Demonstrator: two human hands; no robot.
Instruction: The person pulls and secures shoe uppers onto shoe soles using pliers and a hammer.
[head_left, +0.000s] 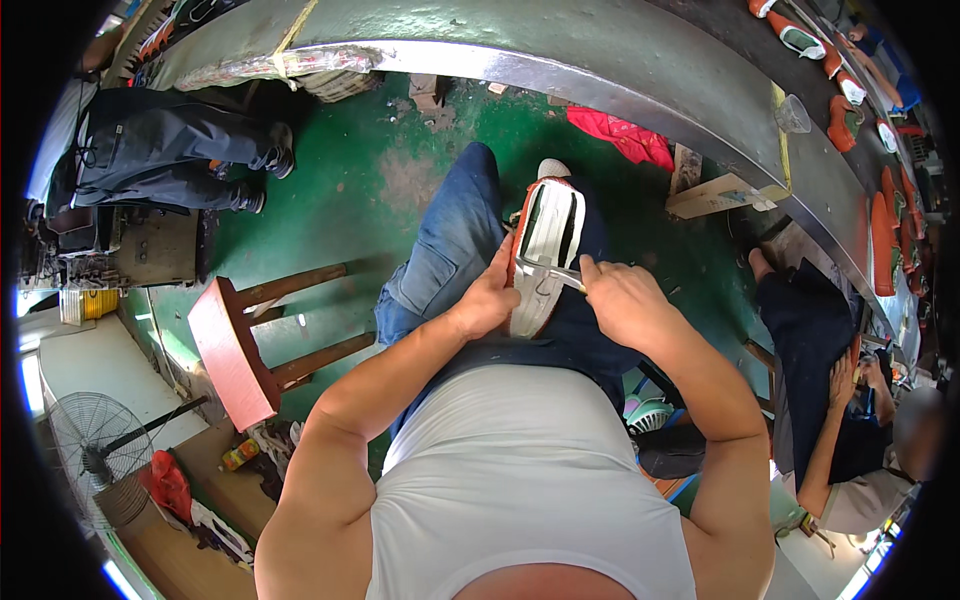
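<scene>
Upside down on my lap lies a reddish-brown shoe, its pale underside facing up with a dark band around the middle. My left hand is closed on the shoe's left edge, thumb and fingers gripping it. In my right hand is a slim metal hand tool, its fingers wrapped round the handle. The tool's head rests on or just over the middle of the shoe's underside; its exact kind is hard to make out.
A long metal-edged bench curves across the far side, with several reddish shoes at right. A red wooden stool lies tipped at left near a fan. One person stands far left; another sits at right.
</scene>
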